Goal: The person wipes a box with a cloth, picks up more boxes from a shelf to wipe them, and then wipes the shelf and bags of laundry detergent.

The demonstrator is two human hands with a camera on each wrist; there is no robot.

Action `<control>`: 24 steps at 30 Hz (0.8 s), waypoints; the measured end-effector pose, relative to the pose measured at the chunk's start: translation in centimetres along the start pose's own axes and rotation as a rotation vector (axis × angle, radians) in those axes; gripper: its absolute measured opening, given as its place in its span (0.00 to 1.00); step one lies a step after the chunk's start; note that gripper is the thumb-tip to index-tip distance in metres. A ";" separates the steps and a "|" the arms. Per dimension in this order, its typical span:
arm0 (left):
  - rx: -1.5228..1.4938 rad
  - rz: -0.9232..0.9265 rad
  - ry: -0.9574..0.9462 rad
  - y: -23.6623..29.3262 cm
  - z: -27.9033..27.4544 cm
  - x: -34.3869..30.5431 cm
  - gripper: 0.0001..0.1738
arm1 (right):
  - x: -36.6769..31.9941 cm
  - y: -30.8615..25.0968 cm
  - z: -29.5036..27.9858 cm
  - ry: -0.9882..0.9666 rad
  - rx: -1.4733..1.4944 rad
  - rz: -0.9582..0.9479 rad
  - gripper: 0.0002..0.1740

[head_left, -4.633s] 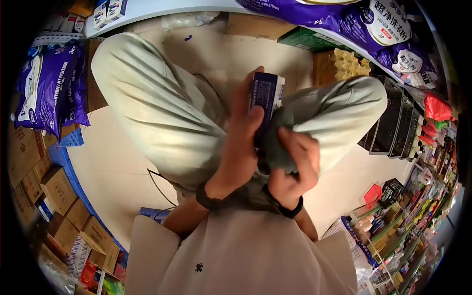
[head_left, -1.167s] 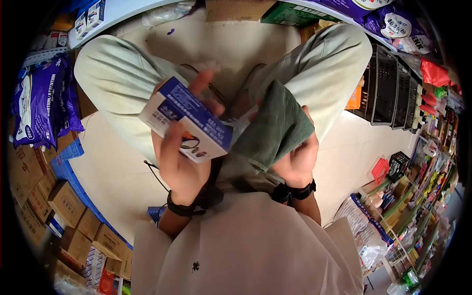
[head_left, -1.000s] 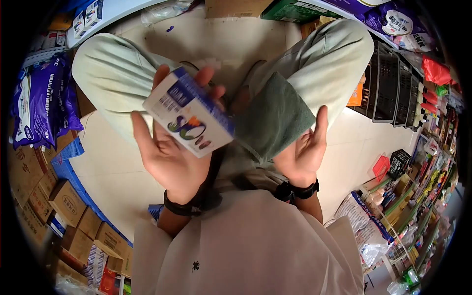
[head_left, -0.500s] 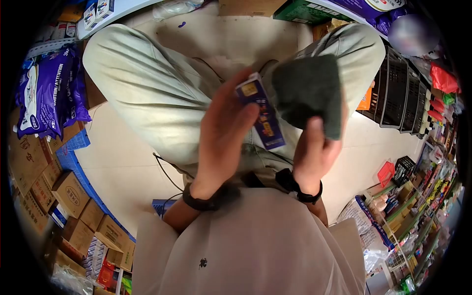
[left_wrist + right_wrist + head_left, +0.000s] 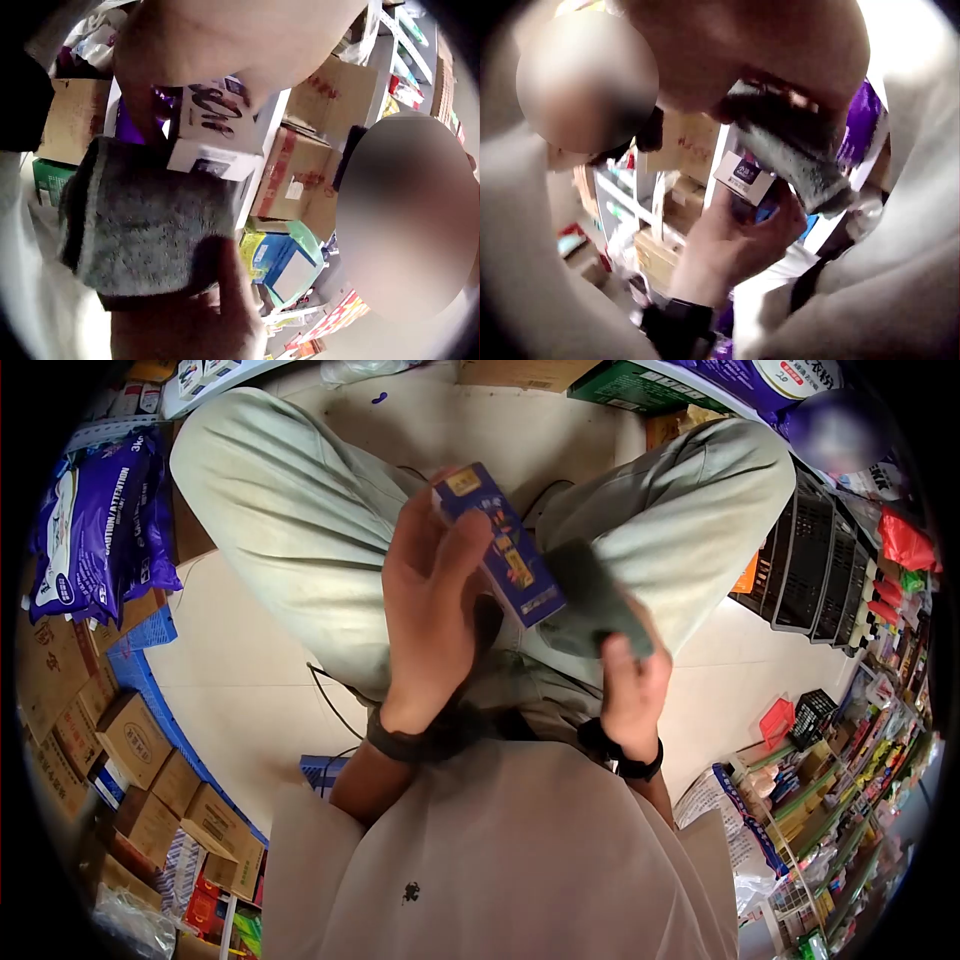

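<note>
My left hand (image 5: 430, 590) grips a small purple-and-white cardboard box (image 5: 510, 555), thumb across its narrow purple side with yellow print. In the left wrist view a white face of the box (image 5: 214, 124) shows dark pictures. To the right, my right hand (image 5: 637, 690) holds a folded dark green cloth (image 5: 590, 595) with its thumb on top. The cloth (image 5: 150, 225) looks thick and fuzzy in the left wrist view, its layers showing at one edge. In the head view it lies right beside the box and overlaps its edge.
Crossed legs in pale trousers (image 5: 300, 550) frame the hands over a tiled floor (image 5: 240, 650). Purple detergent bags (image 5: 105, 530) and cardboard boxes (image 5: 135, 740) stand at left. Black crates (image 5: 815, 565) and crowded shelves (image 5: 850, 800) line the right side.
A second ago both palms faced up, with the box's picture side showing. Since then the box has been turned to its narrow side and shifted left, and the cloth has come down beside it.
</note>
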State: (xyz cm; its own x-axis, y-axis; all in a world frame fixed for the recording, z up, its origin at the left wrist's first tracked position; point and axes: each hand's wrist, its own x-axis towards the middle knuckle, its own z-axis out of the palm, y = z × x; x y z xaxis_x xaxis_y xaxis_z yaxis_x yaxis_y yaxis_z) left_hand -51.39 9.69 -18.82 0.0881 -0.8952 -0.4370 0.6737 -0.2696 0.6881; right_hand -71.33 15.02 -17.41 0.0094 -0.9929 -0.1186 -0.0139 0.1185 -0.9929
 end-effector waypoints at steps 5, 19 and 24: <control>0.180 -0.153 0.009 -0.4 -0.7 -0.2 0.24 | 1.1 -0.6 0.9 0.303 0.453 0.056 0.34; 0.238 -0.033 0.168 0.0 0.7 0.3 0.17 | 1.2 -1.2 2.4 -0.198 -0.430 -0.259 0.35; -0.016 0.007 0.098 -0.2 1.2 1.3 0.23 | 0.4 -0.2 0.4 -0.122 -0.265 -0.047 0.28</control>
State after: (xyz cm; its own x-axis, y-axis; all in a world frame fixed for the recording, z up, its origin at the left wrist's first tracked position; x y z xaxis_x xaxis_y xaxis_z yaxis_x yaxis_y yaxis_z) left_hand -52.29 8.17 -18.78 0.1638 -0.8578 -0.4871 0.6845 -0.2567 0.6823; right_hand -70.94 14.58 -17.24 0.1359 -0.9867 -0.0892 -0.2708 0.0496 -0.9614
